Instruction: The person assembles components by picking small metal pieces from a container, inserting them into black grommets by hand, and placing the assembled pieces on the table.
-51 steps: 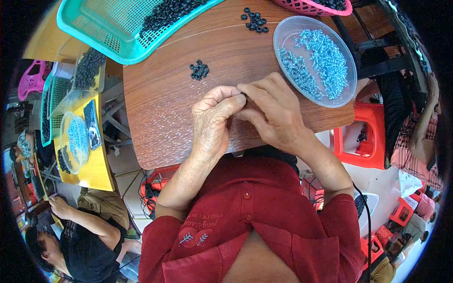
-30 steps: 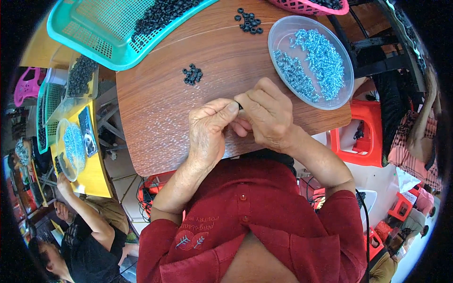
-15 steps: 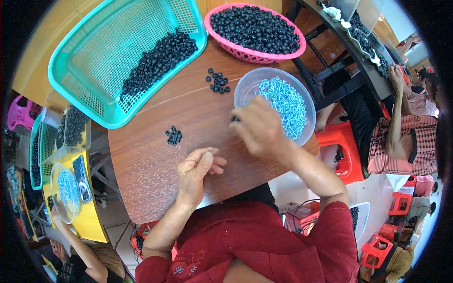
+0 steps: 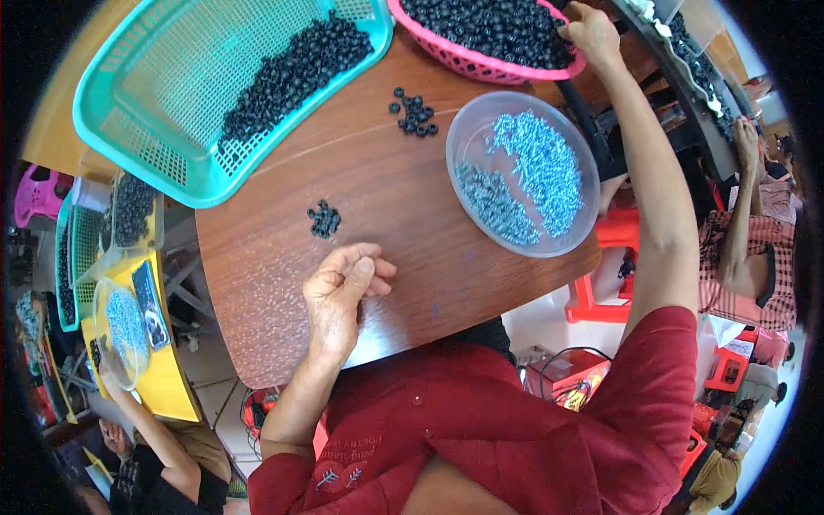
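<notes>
My right hand (image 4: 594,39) is at the right rim of the pink basket (image 4: 463,58), which is heaped with small black round pieces (image 4: 493,30). Its thumb and forefinger are spread apart over the edge; I see nothing clearly held between them. My left hand (image 4: 343,287) is low over the near part of the table, fingers curled and thumb pressed against them. Whatever it may hold is hidden. Just beyond it lies a small cluster of black ringlike pieces (image 4: 324,220). A second cluster (image 4: 415,113) lies farther off, between the baskets and a clear round bowl (image 4: 459,219) of tiny shiny blue pieces (image 4: 549,167).
A large turquoise basket (image 4: 129,129) with black pieces stands at the far left of the brown table (image 4: 403,197). On the left, another person's arm (image 4: 163,429) reaches to a yellow table (image 4: 172,378). A red stool (image 4: 592,300) and a seated person (image 4: 738,249) are at the right.
My right hand has gone from beside the bowl, with a black piece at its fingers, up to the pink basket's right rim. My left hand stays curled in about the same place.
</notes>
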### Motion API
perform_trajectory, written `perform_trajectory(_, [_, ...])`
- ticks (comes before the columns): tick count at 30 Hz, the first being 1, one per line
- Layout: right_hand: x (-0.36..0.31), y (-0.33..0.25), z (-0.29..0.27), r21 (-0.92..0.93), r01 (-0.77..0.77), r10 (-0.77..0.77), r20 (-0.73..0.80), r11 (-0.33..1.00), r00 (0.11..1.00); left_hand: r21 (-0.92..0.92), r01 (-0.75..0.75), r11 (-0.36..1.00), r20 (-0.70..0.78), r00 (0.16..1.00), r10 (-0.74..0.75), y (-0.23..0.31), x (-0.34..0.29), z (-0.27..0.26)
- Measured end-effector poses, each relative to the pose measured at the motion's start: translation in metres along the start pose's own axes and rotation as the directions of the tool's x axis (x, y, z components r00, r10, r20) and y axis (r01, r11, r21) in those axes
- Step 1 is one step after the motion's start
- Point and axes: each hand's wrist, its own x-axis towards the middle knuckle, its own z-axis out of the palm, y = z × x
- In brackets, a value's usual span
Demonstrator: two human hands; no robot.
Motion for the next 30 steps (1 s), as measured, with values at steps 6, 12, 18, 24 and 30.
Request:
perform_trajectory(6, [-0.060, -0.042, -0.021, 0.202, -0.012, 0.017, -0.023, 0.979, 1.000, 0.082, 0.026, 0.996, -0.014, 1.000, -0.025, 0.007, 0.003, 0.003])
perform_trajectory(12, [-0.134, -0.050, -0.021, 0.309, 0.269, -0.292, 0.031, 0.912, 0.956, 0.666, -0.404, 0.627, 0.174, 0.901, 0.397, 0.028, 0.072, 0.030])
perform_trajectory(18, [-0.157, -0.065, -0.047, 0.453, 0.276, -0.335, 0.054, 0.847, 0.941, 0.902, -0.376, 0.211, 0.239, 0.843, 0.481, 0.033, 0.181, 0.033])
perform_trajectory(24, [-0.169, -0.049, -0.054, 0.454, 0.265, -0.327, 0.063, 0.851, 0.943, 0.881, -0.473, 0.005, 0.426, 0.797, 0.428, 0.023, 0.218, 0.033])
perform_trajectory(30, [-0.181, -0.039, -0.053, 0.457, 0.229, -0.283, 0.053, 0.860, 0.958, 0.849, -0.512, -0.127, 0.506, 0.720, 0.476, 0.015, 0.223, 0.020])
